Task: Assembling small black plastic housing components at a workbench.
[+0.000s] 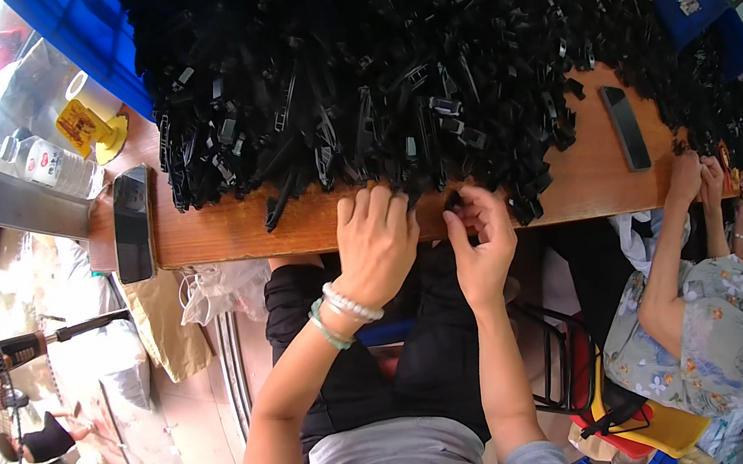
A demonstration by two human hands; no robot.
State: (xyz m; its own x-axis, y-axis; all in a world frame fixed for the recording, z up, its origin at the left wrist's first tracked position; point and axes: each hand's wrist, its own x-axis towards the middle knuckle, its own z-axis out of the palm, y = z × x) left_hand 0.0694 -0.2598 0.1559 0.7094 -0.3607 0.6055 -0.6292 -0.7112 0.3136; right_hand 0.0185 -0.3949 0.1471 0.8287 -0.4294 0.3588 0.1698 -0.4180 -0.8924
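A large heap of small black plastic parts (301,79) covers the wooden table (246,227) in front of me. At the heap's near edge, my left hand (378,241) has its fingers curled down, back of the hand up; two beaded bracelets circle its wrist. Its fingertips are hidden, so what they hold cannot be made out. Just right of it, my right hand (485,239) is turned partly palm-up. Between its thumb and fingers is a small black plastic part (453,201). More loose parts lie beside its fingertips.
Phones lie at the table's left (133,224) and right (626,128). A yellow tape dispenser (95,129) and a clear bottle (54,166) stand at the far left. A blue crate (89,44) borders the heap. A co-worker's hands (697,176) are at the table's right.
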